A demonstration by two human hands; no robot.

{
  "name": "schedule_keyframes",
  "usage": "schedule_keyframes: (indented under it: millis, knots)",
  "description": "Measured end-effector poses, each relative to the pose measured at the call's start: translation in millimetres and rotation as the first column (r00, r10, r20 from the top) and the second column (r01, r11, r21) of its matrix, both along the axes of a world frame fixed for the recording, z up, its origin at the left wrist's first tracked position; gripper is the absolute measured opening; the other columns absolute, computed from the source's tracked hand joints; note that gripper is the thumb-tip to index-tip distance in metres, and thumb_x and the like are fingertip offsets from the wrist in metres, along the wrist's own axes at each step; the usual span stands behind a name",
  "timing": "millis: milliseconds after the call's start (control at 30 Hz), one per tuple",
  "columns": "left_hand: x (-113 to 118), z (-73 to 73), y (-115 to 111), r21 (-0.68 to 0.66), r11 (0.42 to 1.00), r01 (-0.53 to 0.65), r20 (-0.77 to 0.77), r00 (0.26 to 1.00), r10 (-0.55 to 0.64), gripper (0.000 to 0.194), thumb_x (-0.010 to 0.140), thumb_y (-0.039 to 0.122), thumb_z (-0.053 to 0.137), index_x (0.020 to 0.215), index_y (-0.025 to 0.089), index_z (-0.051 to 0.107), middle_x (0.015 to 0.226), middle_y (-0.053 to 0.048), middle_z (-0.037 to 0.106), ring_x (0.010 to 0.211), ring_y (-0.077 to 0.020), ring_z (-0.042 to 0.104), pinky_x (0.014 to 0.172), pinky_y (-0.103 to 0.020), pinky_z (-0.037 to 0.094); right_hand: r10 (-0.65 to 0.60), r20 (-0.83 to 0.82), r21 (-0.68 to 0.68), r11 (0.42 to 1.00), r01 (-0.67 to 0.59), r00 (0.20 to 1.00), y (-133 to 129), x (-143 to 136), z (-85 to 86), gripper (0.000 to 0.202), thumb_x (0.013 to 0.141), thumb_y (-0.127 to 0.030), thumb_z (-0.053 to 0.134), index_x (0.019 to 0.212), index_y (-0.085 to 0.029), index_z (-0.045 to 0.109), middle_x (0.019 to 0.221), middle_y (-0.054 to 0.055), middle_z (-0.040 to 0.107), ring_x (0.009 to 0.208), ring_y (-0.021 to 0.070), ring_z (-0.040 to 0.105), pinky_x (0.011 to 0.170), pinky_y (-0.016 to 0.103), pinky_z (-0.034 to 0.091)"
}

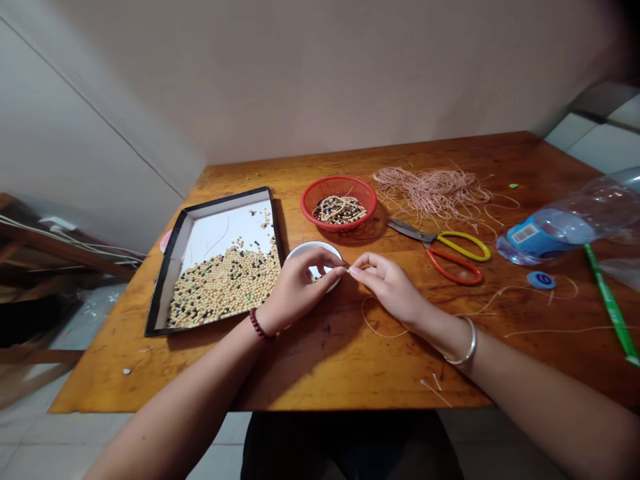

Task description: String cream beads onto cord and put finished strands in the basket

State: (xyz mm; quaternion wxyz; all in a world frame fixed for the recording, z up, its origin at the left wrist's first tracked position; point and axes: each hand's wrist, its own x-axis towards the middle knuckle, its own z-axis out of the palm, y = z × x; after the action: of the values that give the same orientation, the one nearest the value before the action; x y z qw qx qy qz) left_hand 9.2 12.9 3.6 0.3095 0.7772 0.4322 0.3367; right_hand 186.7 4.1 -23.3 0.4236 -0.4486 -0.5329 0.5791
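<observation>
My left hand is closed in a pinch over the small white bowl, whose near side it hides. At its fingertips is a tiny pale yellow bead. My right hand meets it there, thumb and index finger pinched together on what looks like the end of a thin cord. That cord loops down below the right hand onto the table. To the left, a black-edged tray holds loose beads, mostly cream with some black and green.
Behind the hands stands a red plastic basket with strung beads. Further right lie a heap of pink cord, scissors with red and yellow handles, a plastic bottle, a blue round label and a green strip.
</observation>
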Motion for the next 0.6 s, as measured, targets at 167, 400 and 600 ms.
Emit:
schedule_keyframes:
  millis: [167,400,600]
  knots:
    - [-0.2,0.4,0.1,-0.054,0.998,0.012,0.038,0.999,-0.010,0.022,0.088,0.037,0.057,0.087,0.016,0.065,0.082,-0.003,0.067,0.069,-0.0105,0.058,0.053,-0.020,0.040,0.054,-0.111,-0.136,0.988,-0.069,0.992,-2.4,0.1,3.8,0.031,0.075,-0.046,0.063,0.076,-0.020,0.047,0.050,-0.010,0.036,0.043,0.0060,0.026,0.043,0.022,0.018]
    - [-1.0,-1.4,-2.6,-0.045,0.998,-0.032,0.058,0.998,0.034,0.028,0.090,0.040,0.052,0.087,0.016,0.065,0.084,-0.004,0.066,0.073,-0.0119,0.057,0.058,-0.022,0.042,0.133,-0.240,-0.244,0.950,-0.192,0.962,-5.5,1.0,6.5,0.026,0.081,-0.043,0.058,0.082,-0.021,0.045,0.052,-0.010,0.029,0.042,0.0054,0.017,0.042,0.023,0.008]
    - [-2.6,-5.3,-1.3,0.044,0.980,-0.192,0.115,0.976,0.186,0.022,0.092,0.037,0.049,0.089,0.017,0.058,0.085,-0.003,0.062,0.074,-0.0114,0.055,0.062,-0.023,0.043,0.146,-0.124,-0.187,0.968,-0.168,0.982,-3.5,2.2,2.9,0.026,0.084,-0.045,0.054,0.087,-0.019,0.051,0.061,-0.006,0.043,0.043,0.0050,0.021,0.042,0.023,0.010]
